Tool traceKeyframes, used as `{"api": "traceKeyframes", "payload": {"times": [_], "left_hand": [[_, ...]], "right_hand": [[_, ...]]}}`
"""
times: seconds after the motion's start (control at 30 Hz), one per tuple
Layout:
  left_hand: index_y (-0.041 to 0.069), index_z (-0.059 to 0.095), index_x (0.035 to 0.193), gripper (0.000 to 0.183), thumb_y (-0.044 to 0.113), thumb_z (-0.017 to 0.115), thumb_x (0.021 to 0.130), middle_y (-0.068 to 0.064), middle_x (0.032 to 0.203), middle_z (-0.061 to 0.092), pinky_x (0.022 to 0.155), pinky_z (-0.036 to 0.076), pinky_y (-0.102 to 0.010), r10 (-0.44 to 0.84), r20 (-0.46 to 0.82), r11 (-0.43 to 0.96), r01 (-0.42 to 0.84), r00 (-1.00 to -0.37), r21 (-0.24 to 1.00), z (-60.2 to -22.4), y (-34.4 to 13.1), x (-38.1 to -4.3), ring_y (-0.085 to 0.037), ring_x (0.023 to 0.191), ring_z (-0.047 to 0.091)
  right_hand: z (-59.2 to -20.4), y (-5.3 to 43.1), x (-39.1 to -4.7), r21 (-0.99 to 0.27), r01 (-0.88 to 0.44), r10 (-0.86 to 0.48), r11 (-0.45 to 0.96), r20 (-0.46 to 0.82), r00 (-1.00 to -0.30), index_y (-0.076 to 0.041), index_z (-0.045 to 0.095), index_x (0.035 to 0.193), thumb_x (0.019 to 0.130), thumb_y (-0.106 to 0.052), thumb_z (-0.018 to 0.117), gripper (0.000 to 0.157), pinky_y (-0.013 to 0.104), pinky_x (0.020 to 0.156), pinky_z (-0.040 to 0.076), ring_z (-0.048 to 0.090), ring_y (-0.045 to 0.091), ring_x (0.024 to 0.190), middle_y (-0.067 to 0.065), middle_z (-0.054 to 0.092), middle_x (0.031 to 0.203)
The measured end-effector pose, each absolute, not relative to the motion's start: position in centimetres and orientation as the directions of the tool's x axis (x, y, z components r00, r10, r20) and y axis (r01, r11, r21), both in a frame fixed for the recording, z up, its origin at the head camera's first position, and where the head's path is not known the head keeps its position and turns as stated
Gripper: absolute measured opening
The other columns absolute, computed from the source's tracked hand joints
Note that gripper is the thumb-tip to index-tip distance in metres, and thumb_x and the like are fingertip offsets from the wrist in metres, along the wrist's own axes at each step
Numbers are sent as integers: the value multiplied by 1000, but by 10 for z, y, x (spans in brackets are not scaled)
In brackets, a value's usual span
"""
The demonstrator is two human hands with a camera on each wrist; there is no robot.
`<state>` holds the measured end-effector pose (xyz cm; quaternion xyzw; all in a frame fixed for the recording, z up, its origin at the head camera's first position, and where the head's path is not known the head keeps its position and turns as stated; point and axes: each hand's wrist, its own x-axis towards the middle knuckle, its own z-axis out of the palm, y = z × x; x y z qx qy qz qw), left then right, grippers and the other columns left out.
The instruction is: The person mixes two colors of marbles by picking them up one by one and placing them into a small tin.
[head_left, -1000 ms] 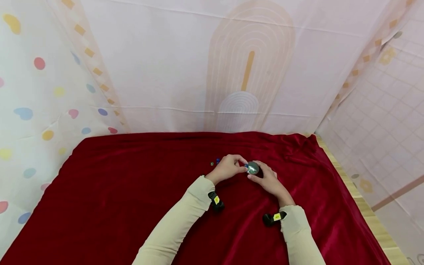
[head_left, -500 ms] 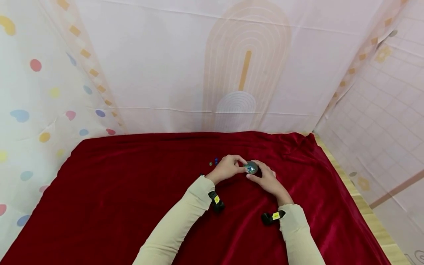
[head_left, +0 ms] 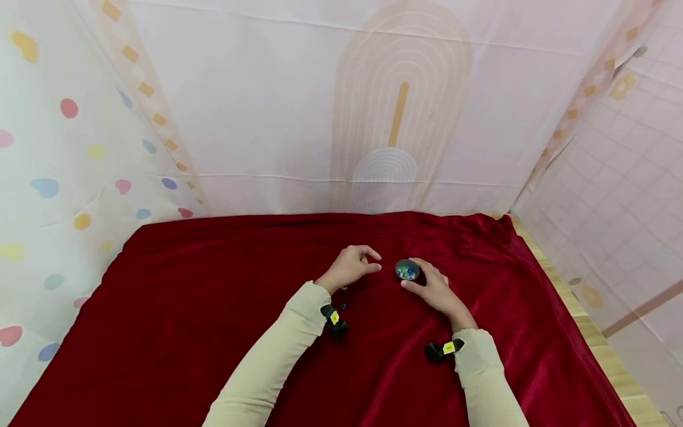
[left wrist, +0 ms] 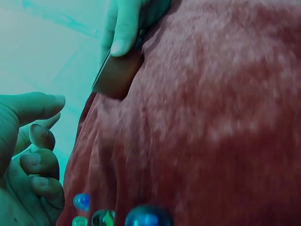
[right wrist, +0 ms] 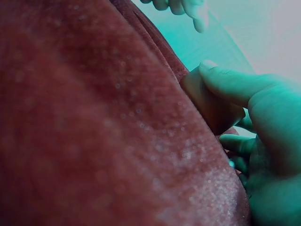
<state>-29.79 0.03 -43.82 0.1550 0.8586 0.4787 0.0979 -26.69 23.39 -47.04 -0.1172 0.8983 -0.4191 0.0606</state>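
Note:
A small metal bowl [head_left: 407, 264] stands on the red cloth, with blue and greenish glass marbles [head_left: 409, 272] inside. My right hand [head_left: 434, 289] grips its side, the thumb at the near edge and the fingers around the far side; the right wrist view shows the thumb on the bowl [right wrist: 210, 104]. Left of the bowl, my left hand [head_left: 348, 265] is apart from it, fingers loosely bent, thumb and index separated, nothing between them. Below that hand in the left wrist view lie a blue marble [left wrist: 81, 201], a clear marble with green [left wrist: 103, 218] and a larger-looking dark blue marble [left wrist: 148, 217].
Red velvet cloth [head_left: 213, 308] covers the table, with folds at the back right. A pale wood edge [head_left: 581, 326] shows along the right side. Patterned fabric walls [head_left: 267, 118] rise behind and at both sides. Each wrist wears a black strap camera [head_left: 336, 323].
My left hand, which pinched a blue marble at the bowl's edge, has let it go and drawn back to the left. The right hand still holds the bowl in place.

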Motion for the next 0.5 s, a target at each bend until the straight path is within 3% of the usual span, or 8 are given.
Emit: {"api": "traceKeyframes", "payload": {"times": [0.23,0.5], "left_hand": [[10,70,108,22,20,70,88,-1,63,52,51,41,-25,328,-31,499,146,-944,854,-439,-14,-298,-13,54,46],[10,71,108,22,20,70,88,0,62,49,55,38,-24,294,-23,521,140,-955,842,-442,-33,-301,-12,55,43]], "right_hand": [[-470,235,-267,-757,-152,-256,635,-21,-967,-8,34,148,93,-30,64,67,58,112,7,24,40,142,19,30,155],[-471,235,-266,-758,-149,-260,635,-28,-965,-7,32,149,93,-30,63,67,59,112,6,22,41,143,20,28,155]]}}
